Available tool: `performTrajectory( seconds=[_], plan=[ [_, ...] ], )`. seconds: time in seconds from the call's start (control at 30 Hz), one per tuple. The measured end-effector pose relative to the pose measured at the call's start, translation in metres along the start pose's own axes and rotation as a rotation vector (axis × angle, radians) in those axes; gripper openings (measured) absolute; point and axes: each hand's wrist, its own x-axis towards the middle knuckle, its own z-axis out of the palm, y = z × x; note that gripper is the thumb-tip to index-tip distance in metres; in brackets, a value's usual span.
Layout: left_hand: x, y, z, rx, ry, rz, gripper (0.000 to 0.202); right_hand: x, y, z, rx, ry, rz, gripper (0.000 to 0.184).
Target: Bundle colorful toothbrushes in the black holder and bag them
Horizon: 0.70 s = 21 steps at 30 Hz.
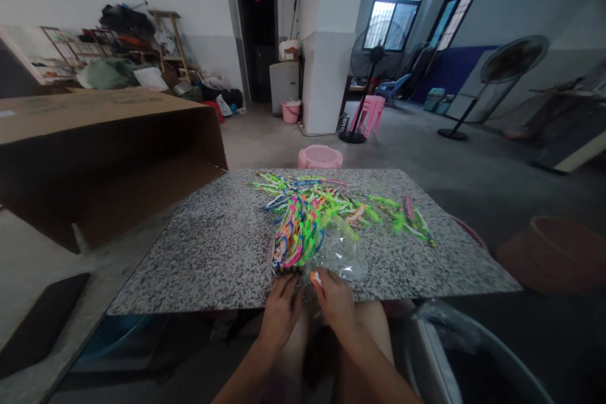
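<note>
A pile of bright plastic pieces (pixel 326 205), green, pink, orange and blue, lies across the middle of a speckled stone tabletop (pixel 213 252). Nearest me a stacked bundle of these pieces (pixel 296 240) sits in a clear plastic bag (pixel 343 259). My left hand (pixel 280 309) rests at the table's front edge, fingers curled against the bundle's near end. My right hand (pixel 334 300) is beside it, pinching a small orange-and-white piece (pixel 315 278) by the bag.
A large open cardboard box (pixel 108 158) stands left of the table. A pink stool (pixel 320 156) sits behind the table, a brown basin (pixel 553 252) on the right, a grey tub (pixel 473 353) at my right knee. Two standing fans (pixel 374 76) are farther back.
</note>
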Motion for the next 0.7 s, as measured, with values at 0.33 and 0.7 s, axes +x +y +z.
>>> performTrajectory(
  seconds=[0.33, 0.7],
  plan=[
    [0.013, 0.063, -0.027, -0.790, -0.107, -0.624, 0.027, -0.024, 0.002, -0.027, -0.131, -0.102, -0.119, 0.023],
    [0.024, 0.082, -0.034, -1.077, -0.078, -0.800, 0.032, -0.055, -0.010, -0.010, 1.063, 0.113, 0.505, 0.040]
  ],
)
